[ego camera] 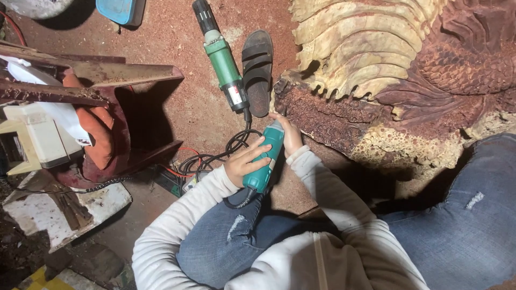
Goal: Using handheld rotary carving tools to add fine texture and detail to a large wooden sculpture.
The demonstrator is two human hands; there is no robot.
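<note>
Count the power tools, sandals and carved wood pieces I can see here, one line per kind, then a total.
Power tools: 2, the teal grinder in both hands, left hand and right hand, and the green tool on the ground
Sandals: 1, the dark sandal
Carved wood pieces: 1, the large carving
Total: 4
</note>
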